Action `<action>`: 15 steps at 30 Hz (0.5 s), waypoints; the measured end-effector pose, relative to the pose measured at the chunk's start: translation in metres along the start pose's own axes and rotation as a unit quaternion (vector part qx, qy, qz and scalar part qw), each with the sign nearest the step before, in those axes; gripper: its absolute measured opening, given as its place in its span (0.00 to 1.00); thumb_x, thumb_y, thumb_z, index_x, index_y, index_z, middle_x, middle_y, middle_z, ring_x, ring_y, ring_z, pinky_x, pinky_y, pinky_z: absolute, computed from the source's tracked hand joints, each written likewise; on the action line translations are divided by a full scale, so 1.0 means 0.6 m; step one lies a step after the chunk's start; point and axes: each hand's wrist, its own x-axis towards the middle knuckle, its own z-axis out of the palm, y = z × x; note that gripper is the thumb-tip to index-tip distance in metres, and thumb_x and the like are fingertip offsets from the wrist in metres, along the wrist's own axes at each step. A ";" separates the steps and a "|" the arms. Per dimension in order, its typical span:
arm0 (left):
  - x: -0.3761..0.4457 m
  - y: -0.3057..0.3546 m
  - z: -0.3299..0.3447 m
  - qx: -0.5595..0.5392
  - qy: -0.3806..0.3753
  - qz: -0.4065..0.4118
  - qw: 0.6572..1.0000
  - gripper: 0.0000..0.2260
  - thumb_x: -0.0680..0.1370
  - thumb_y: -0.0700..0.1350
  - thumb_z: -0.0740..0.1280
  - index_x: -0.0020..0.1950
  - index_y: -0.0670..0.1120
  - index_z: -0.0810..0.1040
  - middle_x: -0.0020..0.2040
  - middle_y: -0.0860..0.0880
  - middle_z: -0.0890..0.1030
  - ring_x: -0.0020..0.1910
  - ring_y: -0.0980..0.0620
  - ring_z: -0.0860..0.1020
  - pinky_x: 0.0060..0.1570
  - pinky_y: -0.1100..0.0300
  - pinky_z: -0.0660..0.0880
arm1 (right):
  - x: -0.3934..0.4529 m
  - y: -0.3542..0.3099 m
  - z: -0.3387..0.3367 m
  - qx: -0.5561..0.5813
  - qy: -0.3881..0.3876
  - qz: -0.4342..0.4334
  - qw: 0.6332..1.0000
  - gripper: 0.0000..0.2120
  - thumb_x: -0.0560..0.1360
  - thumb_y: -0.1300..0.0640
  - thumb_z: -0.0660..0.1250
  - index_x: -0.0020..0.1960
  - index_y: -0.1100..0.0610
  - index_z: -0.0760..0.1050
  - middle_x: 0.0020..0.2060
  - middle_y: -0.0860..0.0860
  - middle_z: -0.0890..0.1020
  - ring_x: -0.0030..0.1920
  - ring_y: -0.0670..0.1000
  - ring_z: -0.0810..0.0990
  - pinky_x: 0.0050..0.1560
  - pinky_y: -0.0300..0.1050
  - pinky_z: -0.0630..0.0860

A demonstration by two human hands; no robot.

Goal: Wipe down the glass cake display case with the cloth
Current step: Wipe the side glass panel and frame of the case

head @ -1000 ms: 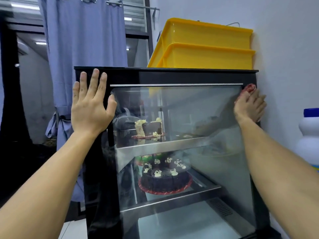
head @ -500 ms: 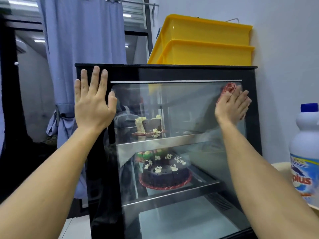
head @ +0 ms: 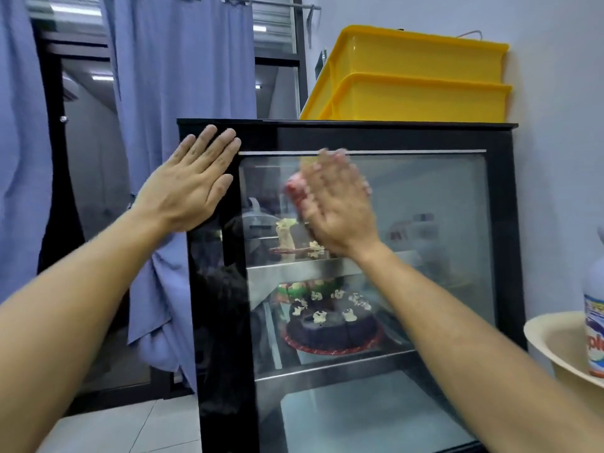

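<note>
The black-framed glass cake display case (head: 500,204) stands in front of me with a chocolate cake (head: 330,328) on its lower shelf and a cake slice on the upper shelf. My left hand (head: 188,188) lies flat, fingers spread, on the case's upper left frame. My right hand (head: 336,204) is blurred and presses a red cloth (head: 292,191) flat against the upper left part of the front glass. Most of the cloth is hidden under the palm.
Two stacked yellow tubs (head: 408,80) sit on top of the case. A white cleaner bottle (head: 595,325) stands in a cream basin (head: 549,341) at the right edge. Blue curtains (head: 183,76) hang at the left, and a white wall rises behind at the right.
My right hand has swept the cloth leftward across the top of the glass, from the upper right corner to the upper left part. My left hand stays on the frame.
</note>
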 end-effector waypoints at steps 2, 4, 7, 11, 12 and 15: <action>0.009 -0.029 -0.012 0.043 -0.009 0.050 0.998 0.27 0.87 0.55 0.45 0.85 0.48 0.54 0.85 0.49 0.53 0.84 0.48 0.49 0.83 0.51 0.41 | 0.029 0.046 -0.010 -0.004 0.017 0.115 0.993 0.31 0.84 0.43 0.49 0.84 0.54 0.56 0.84 0.59 0.55 0.84 0.64 0.49 0.83 0.60 0.45; 0.019 -0.053 -0.021 0.064 -0.024 0.075 0.995 0.27 0.87 0.56 0.44 0.86 0.50 0.52 0.86 0.50 0.52 0.85 0.49 0.48 0.83 0.51 0.42 | 0.066 0.032 -0.014 0.008 0.023 0.232 0.972 0.34 0.83 0.41 0.42 0.85 0.54 0.52 0.84 0.60 0.50 0.84 0.64 0.46 0.83 0.62 0.43; 0.017 -0.064 -0.022 0.073 -0.031 0.082 0.993 0.28 0.87 0.58 0.42 0.86 0.51 0.47 0.86 0.52 0.48 0.85 0.50 0.44 0.83 0.52 0.40 | 0.069 -0.084 0.005 0.026 0.031 0.186 0.982 0.33 0.84 0.42 0.45 0.85 0.56 0.53 0.84 0.62 0.52 0.83 0.66 0.47 0.82 0.64 0.46; 0.018 -0.058 -0.026 0.061 -0.042 0.081 0.994 0.27 0.87 0.57 0.41 0.86 0.51 0.47 0.86 0.53 0.46 0.85 0.52 0.42 0.83 0.53 0.39 | -0.019 -0.177 0.034 0.053 0.018 -0.026 0.998 0.28 0.85 0.43 0.56 0.83 0.53 0.62 0.83 0.58 0.59 0.84 0.62 0.52 0.83 0.61 0.50; 0.019 -0.059 -0.026 0.065 -0.043 0.083 0.994 0.27 0.87 0.57 0.41 0.86 0.51 0.46 0.86 0.53 0.46 0.85 0.52 0.42 0.83 0.53 0.39 | -0.023 -0.170 0.033 0.057 0.025 -0.010 0.998 0.28 0.85 0.43 0.55 0.83 0.52 0.62 0.83 0.57 0.58 0.84 0.61 0.52 0.83 0.60 0.50; 0.017 -0.061 -0.028 0.058 -0.044 0.088 0.993 0.26 0.88 0.56 0.40 0.86 0.51 0.46 0.86 0.53 0.46 0.85 0.52 0.41 0.83 0.53 0.39 | 0.029 -0.157 0.033 0.036 0.065 0.140 0.987 0.30 0.85 0.42 0.51 0.84 0.53 0.58 0.84 0.58 0.56 0.84 0.62 0.50 0.83 0.61 0.50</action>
